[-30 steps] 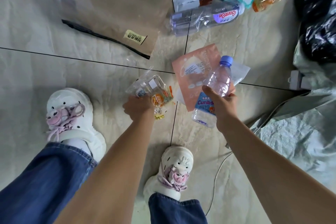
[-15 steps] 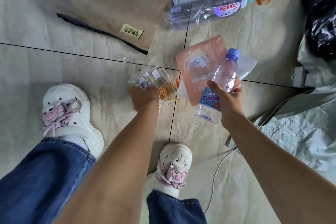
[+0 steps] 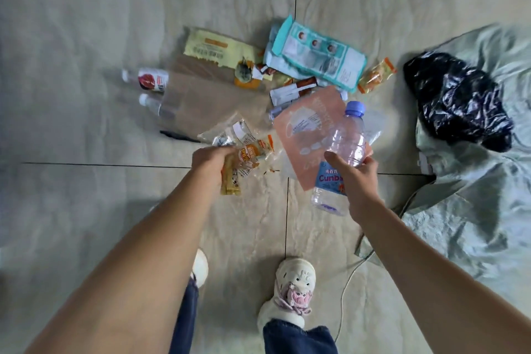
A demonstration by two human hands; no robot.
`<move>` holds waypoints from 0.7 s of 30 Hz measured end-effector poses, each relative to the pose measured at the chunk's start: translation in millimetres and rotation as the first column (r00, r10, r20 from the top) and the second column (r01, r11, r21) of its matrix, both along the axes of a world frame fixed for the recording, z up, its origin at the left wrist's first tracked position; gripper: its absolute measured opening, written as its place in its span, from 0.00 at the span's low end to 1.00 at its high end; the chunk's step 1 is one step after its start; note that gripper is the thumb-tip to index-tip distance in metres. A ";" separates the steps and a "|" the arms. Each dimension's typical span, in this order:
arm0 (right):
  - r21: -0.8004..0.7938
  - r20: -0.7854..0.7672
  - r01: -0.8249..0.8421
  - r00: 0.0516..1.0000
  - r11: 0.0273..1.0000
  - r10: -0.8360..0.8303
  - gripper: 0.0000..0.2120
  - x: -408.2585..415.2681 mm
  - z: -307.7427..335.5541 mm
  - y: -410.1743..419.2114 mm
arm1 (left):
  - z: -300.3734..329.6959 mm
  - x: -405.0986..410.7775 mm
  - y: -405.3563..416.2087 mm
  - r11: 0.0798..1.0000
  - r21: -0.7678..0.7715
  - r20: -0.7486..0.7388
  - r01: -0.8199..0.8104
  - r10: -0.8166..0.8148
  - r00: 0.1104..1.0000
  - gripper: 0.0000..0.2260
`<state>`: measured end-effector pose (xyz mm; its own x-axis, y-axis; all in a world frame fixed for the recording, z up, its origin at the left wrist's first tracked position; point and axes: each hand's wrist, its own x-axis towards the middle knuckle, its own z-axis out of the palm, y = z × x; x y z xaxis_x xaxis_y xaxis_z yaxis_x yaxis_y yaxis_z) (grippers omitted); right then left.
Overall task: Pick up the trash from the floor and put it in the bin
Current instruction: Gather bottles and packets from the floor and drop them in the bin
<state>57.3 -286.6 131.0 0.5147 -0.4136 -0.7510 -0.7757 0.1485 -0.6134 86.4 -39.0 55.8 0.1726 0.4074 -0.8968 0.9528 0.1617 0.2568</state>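
Observation:
My left hand (image 3: pixel 211 161) is closed on a bunch of clear and orange snack wrappers (image 3: pixel 244 152) held above the floor. My right hand (image 3: pixel 356 178) grips an empty clear water bottle (image 3: pixel 342 152) with a purple cap and blue label, together with a pink pouch (image 3: pixel 301 129) behind it. More trash lies on the tiles beyond: a brown paper bag (image 3: pixel 207 103), a yellow wrapper (image 3: pixel 218 49), a teal and white wipes pack (image 3: pixel 316 54), two small bottles (image 3: pixel 149 80) at the left, and an orange snack packet (image 3: pixel 376 75). A black bin bag (image 3: pixel 459 100) sits at the right.
A pale green woven sheet (image 3: pixel 474 224) covers the floor at the right, under the black bag. A thin white cable (image 3: pixel 344 290) runs along the floor by my right shoe (image 3: pixel 293 287). My legs in blue jeans are at the bottom.
The view has risen and pulled back, so the whole trash pile shows now. Both hands have lifted with their loads; the pink pouch now hangs with the bottle instead of lying on the floor.

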 end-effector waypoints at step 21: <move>0.030 0.282 -0.052 0.958 0.998 0.042 0.28 261.5 291.0 171.7 | 341.1 257.5 220.0 0.998 -0.002 0.490 0.064 -0.055 0.870 0.16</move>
